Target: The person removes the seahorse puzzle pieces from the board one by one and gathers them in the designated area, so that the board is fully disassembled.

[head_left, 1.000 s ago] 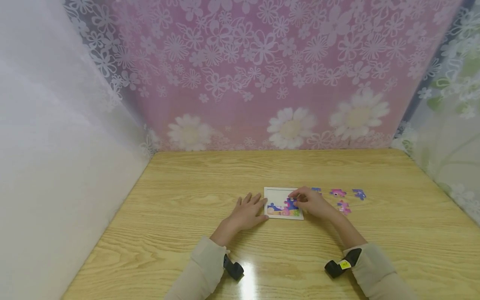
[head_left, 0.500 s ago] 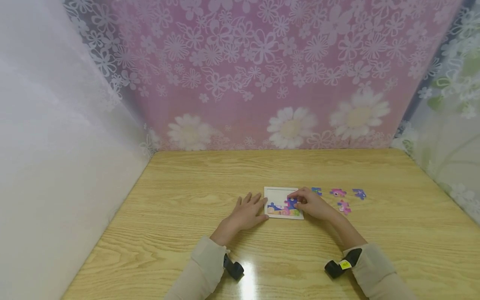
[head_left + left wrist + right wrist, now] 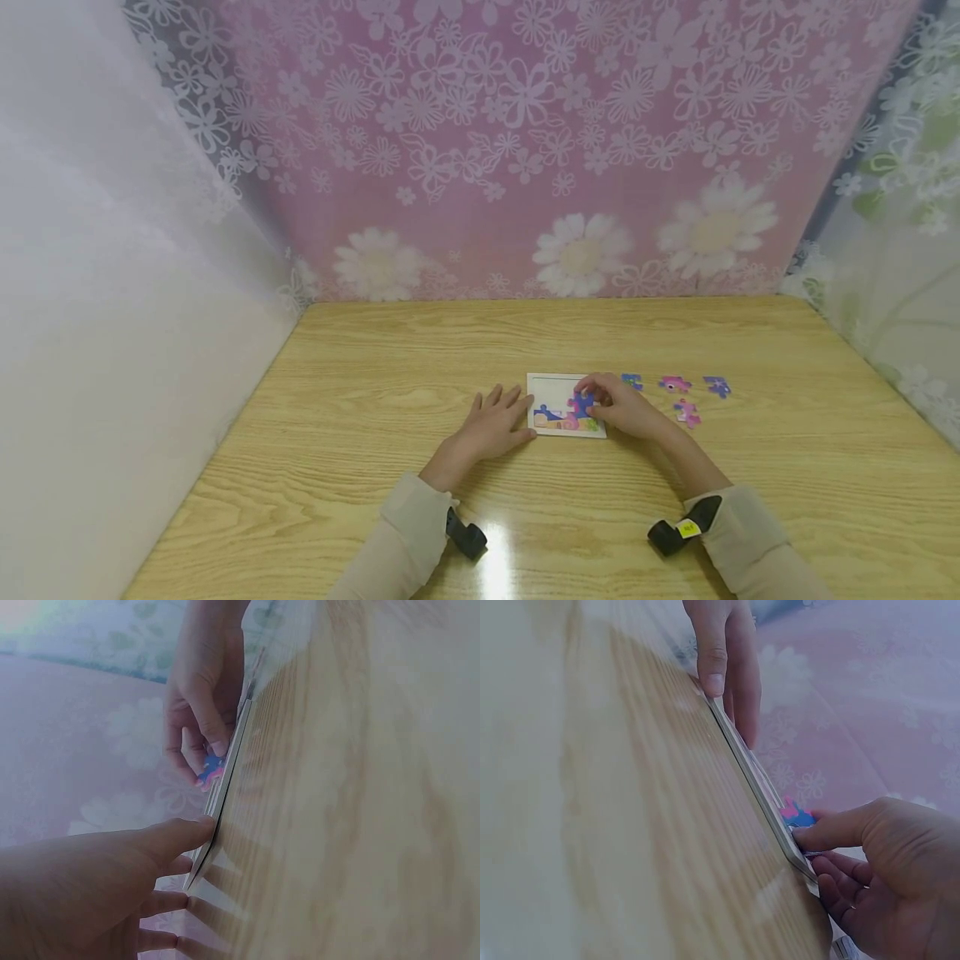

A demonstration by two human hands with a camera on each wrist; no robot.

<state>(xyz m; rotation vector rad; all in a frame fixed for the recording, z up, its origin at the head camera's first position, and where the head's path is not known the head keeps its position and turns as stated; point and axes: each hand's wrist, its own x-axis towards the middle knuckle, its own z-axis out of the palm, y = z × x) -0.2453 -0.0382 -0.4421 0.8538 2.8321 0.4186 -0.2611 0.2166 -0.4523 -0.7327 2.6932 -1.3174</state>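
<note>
A white puzzle tray (image 3: 553, 390) lies on the table, its lower part filled with joined puzzle pieces (image 3: 550, 419). My right hand (image 3: 626, 407) pinches a blue and pink puzzle piece (image 3: 582, 403) between thumb and fingers, over the tray's right side. In the right wrist view that piece (image 3: 799, 817) stands tilted above the tray, with the thumb on its near side. My left hand (image 3: 491, 425) rests spread at the tray's left edge. Its thumb (image 3: 196, 829) touches the frame in the left wrist view, while the other fingers reach the table.
Several loose puzzle pieces lie right of the tray: a pink one with an eye (image 3: 676, 384), a blue one (image 3: 717, 387), a pink one (image 3: 687, 413), and a blue-green one (image 3: 632, 382) partly behind my right hand. A flowered curtain (image 3: 480, 167) rises behind the wooden table (image 3: 390, 358).
My right hand stays over the tray's right side with the puzzle piece, its fingers shifting only slightly. The left hand keeps its place at the tray's edge.
</note>
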